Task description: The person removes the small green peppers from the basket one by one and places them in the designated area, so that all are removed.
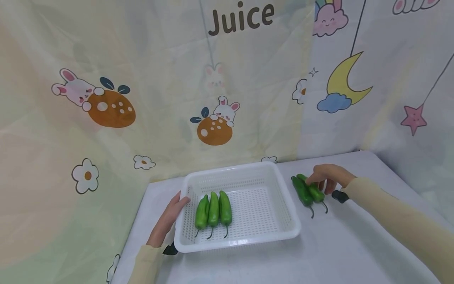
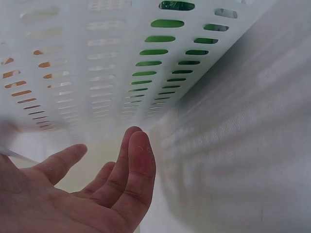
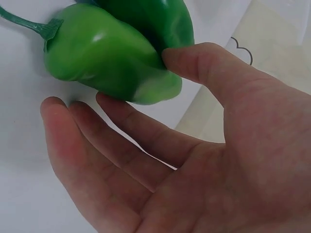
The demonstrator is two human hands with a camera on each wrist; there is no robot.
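Observation:
My left hand [image 1: 169, 217] holds the left rim of a white perforated plastic basket [image 1: 287, 197]. Its thumb lies over the rim, and in the left wrist view the fingers [image 2: 141, 155] are along the outer wall. Three green peppers [image 1: 214, 211] lie side by side inside, stems toward me. To the right of the basket, my right hand [image 1: 330, 175] pinches a lighter green pepper [image 3: 107, 48] between thumb and fingertips, the other fingers loosely bent below it. A darker green pepper [image 1: 301, 191] lies against it on the table.
The table [image 1: 340, 244] has a white cover. A cloth backdrop [image 1: 170, 98] with printed rabbits, flowers and a moon hangs right behind the basket and along the sides. Black bands [image 1: 340, 196] are on both wrists.

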